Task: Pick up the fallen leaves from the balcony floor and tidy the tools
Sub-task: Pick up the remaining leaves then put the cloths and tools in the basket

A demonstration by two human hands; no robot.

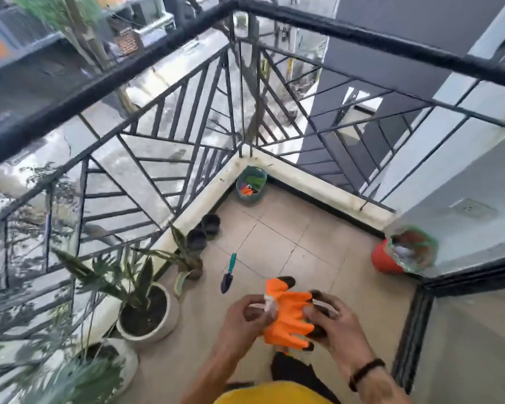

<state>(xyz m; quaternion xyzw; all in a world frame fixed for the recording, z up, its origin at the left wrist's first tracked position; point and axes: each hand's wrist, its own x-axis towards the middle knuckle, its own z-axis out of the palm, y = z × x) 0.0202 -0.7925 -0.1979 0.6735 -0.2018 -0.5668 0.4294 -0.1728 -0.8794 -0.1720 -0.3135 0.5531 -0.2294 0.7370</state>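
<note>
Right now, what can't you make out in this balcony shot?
Head view only:
- Teal basket contents: too small to name.
- Thing above the red pot: motion blurred.
- Orange gloves: one or a pair unclear, both hands cover them.
- White bit in the left hand: blurred.
- Near white pot: hidden by leaves.

A corner balcony in daylight has a beige tiled floor (289,243) bounded by a pale low kerb (318,182). A black metal railing (164,118) with diagonal bars meets at the corner. A grey wall (464,182) rises on the right.
</note>
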